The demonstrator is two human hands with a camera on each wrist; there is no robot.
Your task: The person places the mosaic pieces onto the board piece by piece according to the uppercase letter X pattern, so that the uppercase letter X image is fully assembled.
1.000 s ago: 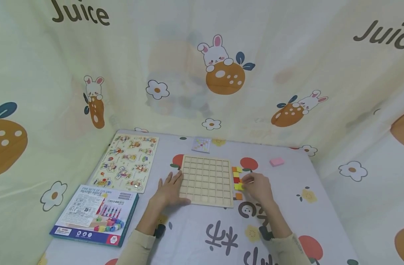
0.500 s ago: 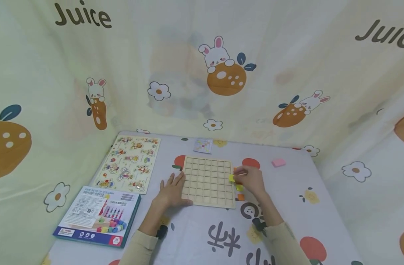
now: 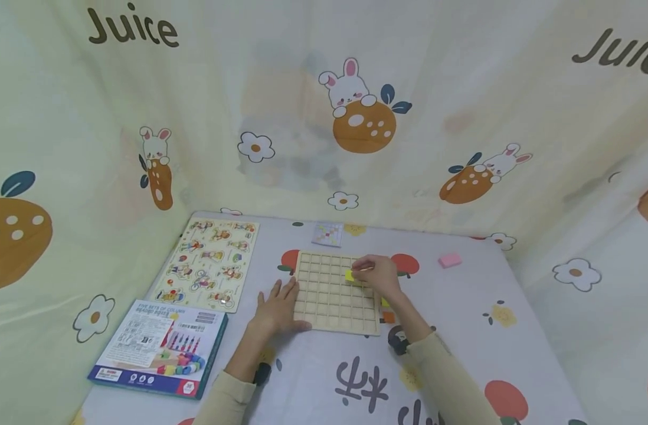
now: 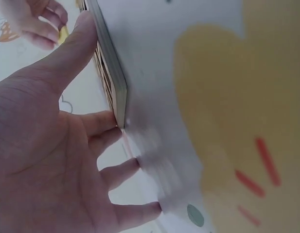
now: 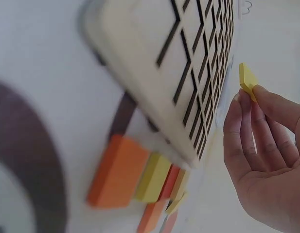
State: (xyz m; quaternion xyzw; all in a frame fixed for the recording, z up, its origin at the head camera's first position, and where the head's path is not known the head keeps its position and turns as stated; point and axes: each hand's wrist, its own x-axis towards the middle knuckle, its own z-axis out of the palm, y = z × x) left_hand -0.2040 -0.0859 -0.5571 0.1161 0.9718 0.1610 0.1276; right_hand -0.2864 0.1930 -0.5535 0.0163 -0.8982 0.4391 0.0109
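A cloth-covered table [image 3: 297,383] bears a wooden grid board [image 3: 329,301], whose left edge the left hand [image 3: 275,311] touches with its fingers spread apart, while the right hand [image 3: 381,277] has thumb and fingers clamped on a yellow tile [image 5: 246,79] held in the air over the board's far right part.

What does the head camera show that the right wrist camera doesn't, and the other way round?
Only the head view shows the left hand, the box, the picture puzzle, the small card and the pink block.

Only the right wrist view shows a red tile among the loose ones.

Both show the right hand pinching a yellow tile, the grid board and an orange tile.
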